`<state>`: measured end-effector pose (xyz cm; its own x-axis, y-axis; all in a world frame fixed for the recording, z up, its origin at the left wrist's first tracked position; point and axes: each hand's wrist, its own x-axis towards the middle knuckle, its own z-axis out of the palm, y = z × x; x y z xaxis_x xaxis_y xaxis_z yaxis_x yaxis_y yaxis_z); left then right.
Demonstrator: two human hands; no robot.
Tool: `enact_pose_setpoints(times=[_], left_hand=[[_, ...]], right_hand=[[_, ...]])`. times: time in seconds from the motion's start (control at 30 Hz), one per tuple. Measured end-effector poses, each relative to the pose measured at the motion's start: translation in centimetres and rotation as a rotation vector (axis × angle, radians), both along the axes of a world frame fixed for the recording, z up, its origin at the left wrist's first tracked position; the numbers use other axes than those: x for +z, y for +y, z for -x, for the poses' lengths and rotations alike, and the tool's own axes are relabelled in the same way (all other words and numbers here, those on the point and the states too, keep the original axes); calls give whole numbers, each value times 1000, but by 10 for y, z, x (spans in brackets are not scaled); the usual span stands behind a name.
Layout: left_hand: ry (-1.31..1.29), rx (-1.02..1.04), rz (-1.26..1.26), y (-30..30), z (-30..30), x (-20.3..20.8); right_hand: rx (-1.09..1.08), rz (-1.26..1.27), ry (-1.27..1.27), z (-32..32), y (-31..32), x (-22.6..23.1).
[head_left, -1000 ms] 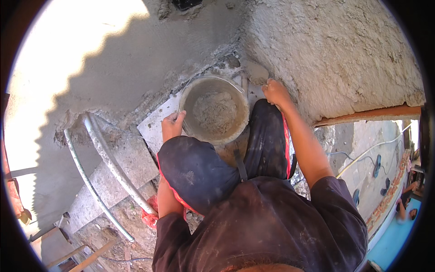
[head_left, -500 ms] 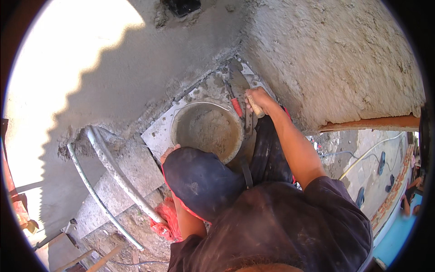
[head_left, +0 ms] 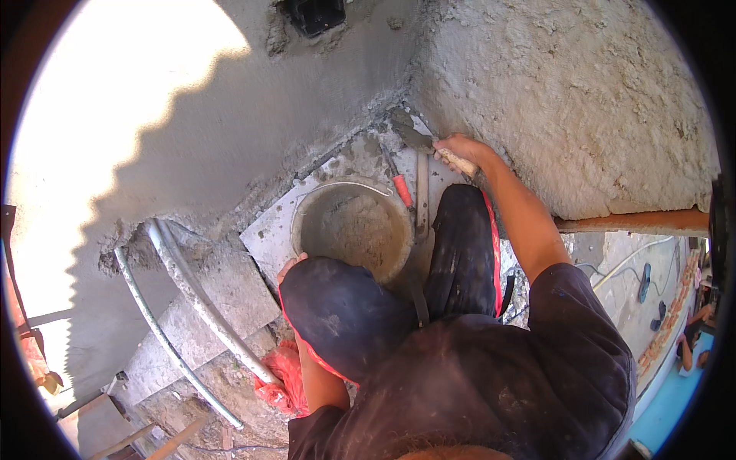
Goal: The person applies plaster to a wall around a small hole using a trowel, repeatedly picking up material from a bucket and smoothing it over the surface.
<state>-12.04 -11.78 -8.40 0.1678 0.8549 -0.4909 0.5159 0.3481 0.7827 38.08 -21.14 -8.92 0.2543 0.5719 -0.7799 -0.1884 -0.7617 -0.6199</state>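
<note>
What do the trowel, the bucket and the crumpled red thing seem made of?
Trowel handle: probably wood, being tan, matte and mottled.
Trowel blade: likely metal, thin and flat, its finish obscured by grey smears.
Bucket: perhaps plastic, but a dull grey coating leaves it open.
Crumpled red thing: probably thin plastic film, judging by its creases and slight sheen.

The person wears a dark brown-black shirt (head_left: 468,376) with a short right sleeve (head_left: 566,299), its cloth flecked with pale dust. Black trousers (head_left: 337,295), smudged at the left knee, bear a thin red stripe (head_left: 491,230) along each outer side; a narrow dark strap (head_left: 418,297) shows near the shirt's hem. The left hand (head_left: 290,266) and right hand (head_left: 460,152) are bare.
</note>
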Motion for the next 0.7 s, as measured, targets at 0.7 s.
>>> enact_pose_setpoints(times=[0.7], left_hand=[[-103,45,53,-1,1,-8]], right_hand=[[-218,-304,-642,67,-27,-20]])
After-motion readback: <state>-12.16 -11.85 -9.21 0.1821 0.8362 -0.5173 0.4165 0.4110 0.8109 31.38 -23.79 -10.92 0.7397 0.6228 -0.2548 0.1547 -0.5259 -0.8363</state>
